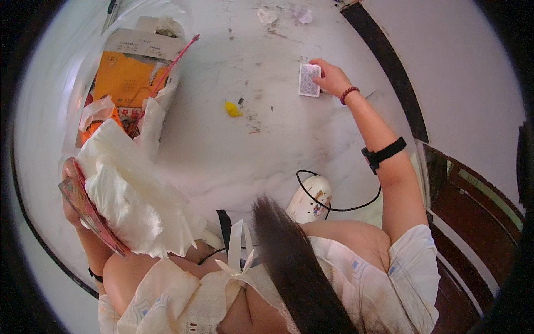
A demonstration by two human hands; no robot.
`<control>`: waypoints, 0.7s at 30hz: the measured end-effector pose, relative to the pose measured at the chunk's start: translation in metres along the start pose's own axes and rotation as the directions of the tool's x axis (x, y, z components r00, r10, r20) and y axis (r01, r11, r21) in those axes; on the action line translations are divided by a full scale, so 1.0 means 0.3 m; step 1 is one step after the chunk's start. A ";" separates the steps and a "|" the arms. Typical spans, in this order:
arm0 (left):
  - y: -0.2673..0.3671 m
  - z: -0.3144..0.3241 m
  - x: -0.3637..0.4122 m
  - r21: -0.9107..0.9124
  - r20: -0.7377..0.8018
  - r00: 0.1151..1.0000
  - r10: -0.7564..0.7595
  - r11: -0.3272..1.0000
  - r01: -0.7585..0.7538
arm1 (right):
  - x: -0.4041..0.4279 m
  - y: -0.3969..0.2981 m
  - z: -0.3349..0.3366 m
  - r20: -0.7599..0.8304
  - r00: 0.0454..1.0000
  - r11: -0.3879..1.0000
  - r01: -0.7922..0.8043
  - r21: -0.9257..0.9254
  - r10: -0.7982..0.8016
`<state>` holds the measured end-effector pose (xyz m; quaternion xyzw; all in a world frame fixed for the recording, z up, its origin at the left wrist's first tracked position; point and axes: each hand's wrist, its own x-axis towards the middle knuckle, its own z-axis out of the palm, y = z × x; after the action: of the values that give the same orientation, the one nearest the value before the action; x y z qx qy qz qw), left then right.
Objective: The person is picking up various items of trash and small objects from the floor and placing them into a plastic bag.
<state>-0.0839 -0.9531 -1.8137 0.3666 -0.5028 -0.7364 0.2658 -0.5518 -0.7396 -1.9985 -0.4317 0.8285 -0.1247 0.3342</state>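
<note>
At the right, my right hand point(329, 77) has its thumb and fingers on a playing card or small stack of cards point(309, 81), patterned back up, over the marbled floor. Low on the left, my left hand point(70, 200) is mostly hidden behind a pink-and-red flat item with a clear edge point(94, 213), which it holds. A crumpled white plastic bag point(125, 196) hangs beside that item, over my lap; whether the hand also grips the bag cannot be told.
A clear plastic bag with an orange cardboard box point(125, 77) and a pink stick point(175, 58) stands upper left. A yellow scrap point(232, 109) lies mid-floor, crumpled tissues point(267, 16) at the top. Near my leg are a white clog point(312, 198) and a black cable point(354, 209).
</note>
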 end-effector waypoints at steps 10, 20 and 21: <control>0.111 -0.074 -0.086 -0.209 0.209 0.976 0.061 0.978 -0.016 | -0.010 -0.149 0.078 0.003 0.994 0.994 -0.108 -0.037 0.108; 0.117 -0.161 -0.100 -0.218 0.608 0.783 0.130 0.976 0.007 | 0.031 -0.293 0.031 0.217 0.976 0.998 -0.032 0.053 0.019; 0.107 -0.156 -0.097 -0.220 0.612 0.780 0.131 0.975 0.009 | 0.027 -0.352 0.016 0.217 0.976 0.998 0.017 0.063 -0.030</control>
<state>-0.0282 -0.9679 -1.7864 0.0561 -0.4928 -0.8560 0.1459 -0.4851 -0.8085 -1.9535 -0.4423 0.7776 -0.1058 0.4342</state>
